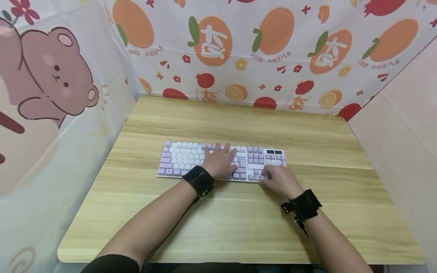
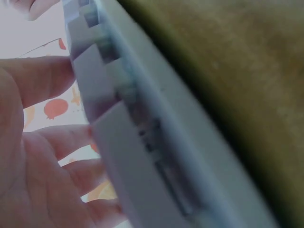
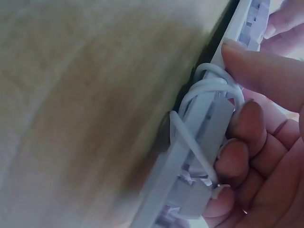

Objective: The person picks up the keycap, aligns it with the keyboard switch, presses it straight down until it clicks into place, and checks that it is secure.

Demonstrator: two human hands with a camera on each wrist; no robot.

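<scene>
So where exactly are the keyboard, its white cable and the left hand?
keyboard [image 1: 181, 157]: head view, on its white keys.
white cable [image 3: 209, 85]: right wrist view, on the looped part.
left hand [image 1: 218, 161]: head view, on the back of the hand.

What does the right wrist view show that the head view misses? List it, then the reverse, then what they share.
Right wrist only: a white cable looped around the keyboard's edge, under the right hand's fingers.
Head only: the whole keyboard on the wooden table, the left hand flat on the keys, and the fruit-print backdrop.
Both: the right hand at the keyboard's right end.
</scene>
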